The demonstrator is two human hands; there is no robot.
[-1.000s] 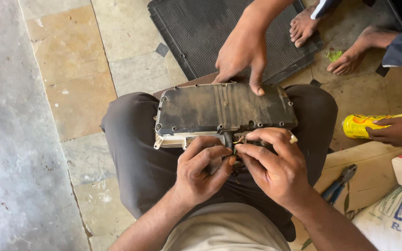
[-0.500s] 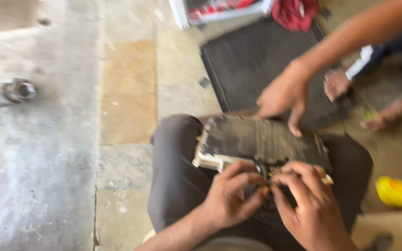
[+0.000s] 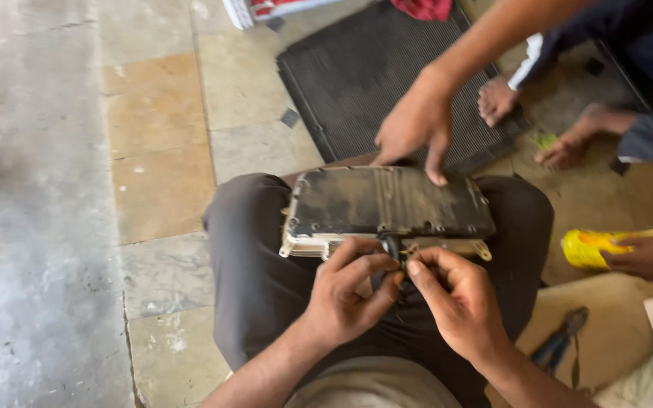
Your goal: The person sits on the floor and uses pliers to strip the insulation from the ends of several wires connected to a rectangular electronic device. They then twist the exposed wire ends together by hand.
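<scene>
A flat, dirty metal box with a dark bolted lid (image 3: 387, 205) rests across my lap. At its near edge a short bundle of dark wires (image 3: 394, 255) sticks out. My left hand (image 3: 349, 293) pinches the wires from the left, fingers curled around them. My right hand (image 3: 451, 298) pinches the same wires from the right, thumb and forefinger tight together. Another person's hand (image 3: 416, 127) presses a fingertip on the far edge of the lid.
A black ribbed mat (image 3: 387, 68) lies on the tiled floor beyond my knees, with another person's bare feet (image 3: 568, 143) beside it. A hand holds a yellow packet (image 3: 595, 248) at the right. Blue-handled pliers (image 3: 561, 341) lie on cardboard near my right arm.
The view has swung and steadied. My two hands stay pinched on the wires at the box's near edge. The other person's hand stays on the lid's far edge.
</scene>
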